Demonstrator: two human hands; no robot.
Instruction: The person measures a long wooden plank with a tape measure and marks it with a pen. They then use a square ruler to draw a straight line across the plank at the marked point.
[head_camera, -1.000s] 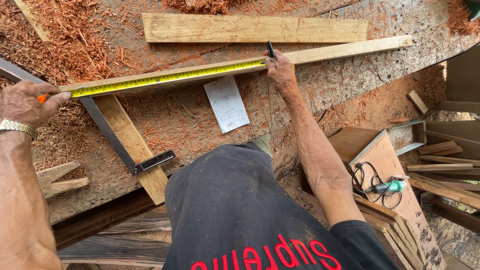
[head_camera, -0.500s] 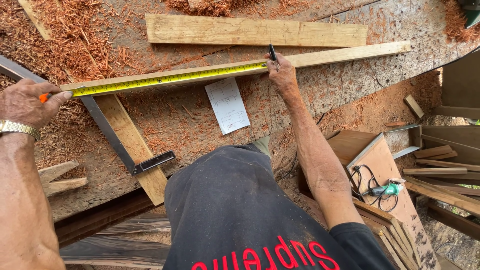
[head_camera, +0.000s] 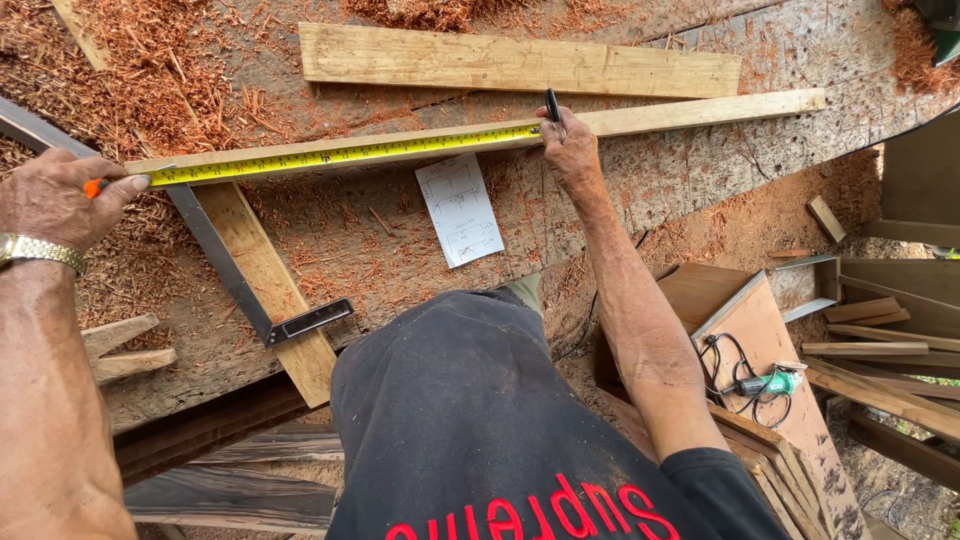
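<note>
Sawdust-strewn worktop (head_camera: 700, 190) with a tape stretched along a thin wooden strip.

The yellow tape measure (head_camera: 340, 155) lies along the long strip (head_camera: 690, 112), which crosses the worktop below a wider plank (head_camera: 520, 60). The left hand (head_camera: 55, 200) has its grip pinched on the tape's orange-cased end at the strip's left end; the right hand (head_camera: 570, 150) has its grip pressed around a dark pen (head_camera: 553, 105), tip at the tape's far end. A metal square (head_camera: 240, 280) and a paper sheet (head_camera: 460, 210) lie just below.

Gold wristwatch (head_camera: 40, 250) on left wrist; black red-lettered shirt (head_camera: 480, 420).
</note>
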